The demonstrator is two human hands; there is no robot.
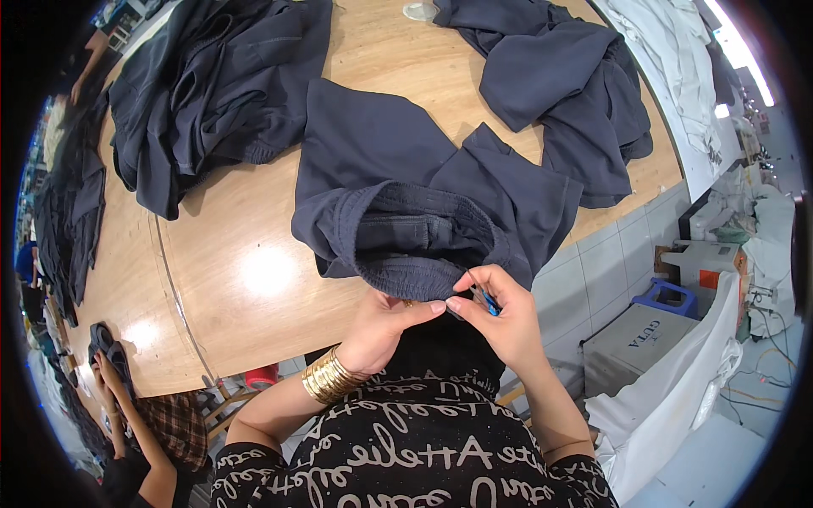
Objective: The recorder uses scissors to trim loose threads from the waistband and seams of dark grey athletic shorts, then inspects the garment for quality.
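A pair of dark navy shorts lies on the table with its gathered elastic waistband turned toward me and gaping. My left hand is closed on the near edge of that waistband, thumb on top, with gold bangles at the wrist. Beside it, my right hand pinches the same edge, and the two thumbs almost meet. Small blue-handled thread snips sit within the right hand's fingers. What exactly the right fingertips pinch is too small to make out.
Dark garments are heaped on the wooden table at the far left and far right. Another person's hands handle dark cloth at the lower left. Boxes, a blue stool and white cloth stand off to the right.
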